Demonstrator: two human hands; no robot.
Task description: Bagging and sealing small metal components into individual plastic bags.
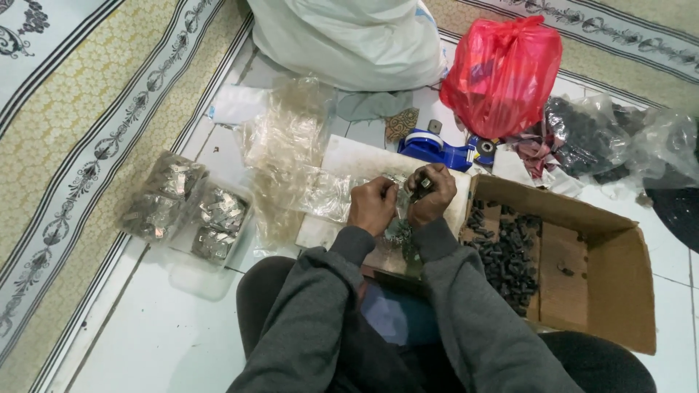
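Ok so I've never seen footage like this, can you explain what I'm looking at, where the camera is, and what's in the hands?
This is one picture from a camera worn on a person's head, looking down at their own two bare hands. They sit on a white tiled floor. The left hand and right hand meet over a white board, pinching small parts too tiny to identify. To the right, a cardboard box holds small dark pieces. To the left lie clear bags of small silvery pieces. Farther off sit a red plastic bag and a blue tape dispenser.
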